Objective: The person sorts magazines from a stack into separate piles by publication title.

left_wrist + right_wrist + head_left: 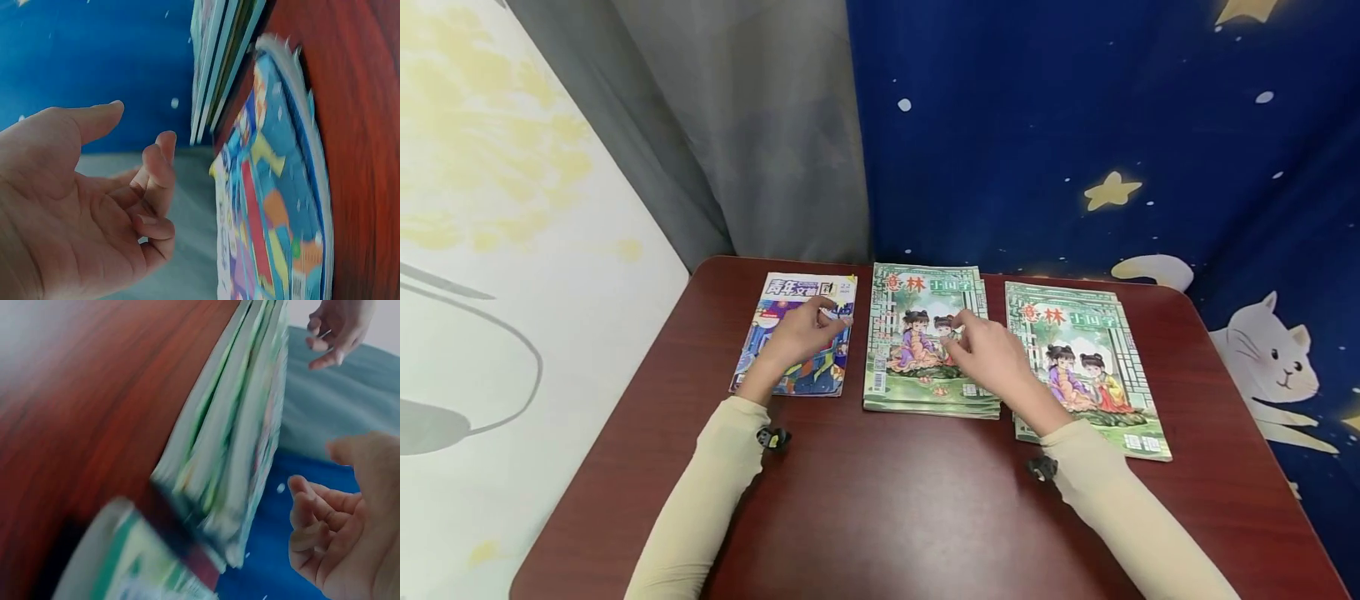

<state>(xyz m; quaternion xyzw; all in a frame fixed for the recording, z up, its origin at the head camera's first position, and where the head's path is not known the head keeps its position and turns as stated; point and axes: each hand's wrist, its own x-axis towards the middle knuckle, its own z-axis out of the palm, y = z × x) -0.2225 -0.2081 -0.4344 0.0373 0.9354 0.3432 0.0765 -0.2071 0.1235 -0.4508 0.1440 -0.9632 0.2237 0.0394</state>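
Note:
My left hand (801, 333) hovers over a colourful blue-purple magazine (820, 379) on the left of the table. Its fingers are loosely bent, with a gap between thumb and fingertips and nothing held; the left wrist view shows the same empty hand (94, 212) beside the magazine's cover. Over the right part of the middle stack of green magazines (913, 342) is my right hand (992, 350), thumb apart from the relaxed fingers. In the right wrist view that hand (350, 531) holds nothing, beside the layered edges of the stack (219, 437).
A second stack of green magazines (1090, 367) lies at the right, slightly fanned and turned. All rest on a dark red-brown table (887, 500). Behind it hang a grey curtain (775, 125) and a blue star-patterned curtain (1000, 125); a white wall (490, 292) stands at left.

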